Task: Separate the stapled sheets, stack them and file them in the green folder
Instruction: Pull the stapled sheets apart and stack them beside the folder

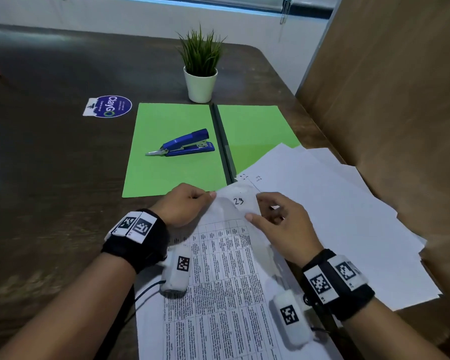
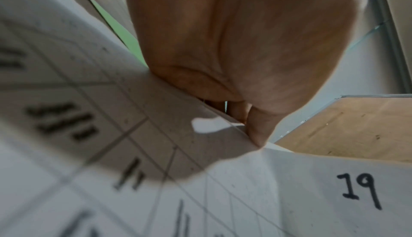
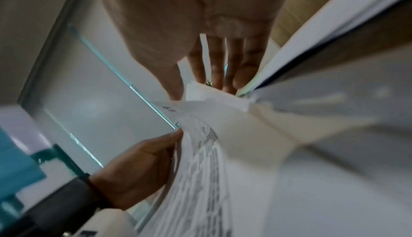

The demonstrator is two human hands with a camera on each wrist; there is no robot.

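The stapled printed sheets [image 1: 218,281] lie on the table in front of me, their top corner lifted. My left hand [image 1: 205,197] pinches that corner from the left; in the left wrist view its thumb [image 2: 256,135] presses the edge of a sheet marked "19" [image 2: 334,188]. My right hand [image 1: 255,207] pinches the peeled-back top sheet [image 1: 240,203], marked "23", between thumb and fingers [image 3: 223,68]. The green folder [image 1: 166,162] lies open beyond the hands. A loose stack of white sheets [image 1: 335,216] lies spread to the right, partly over the folder's right half.
A blue stapler [image 1: 185,146] lies on the folder's left half. A small potted plant [image 1: 200,81] stands behind the folder, with a round sticker [image 1: 109,106] on the table to its left. A brown board [image 1: 387,100] walls off the right side.
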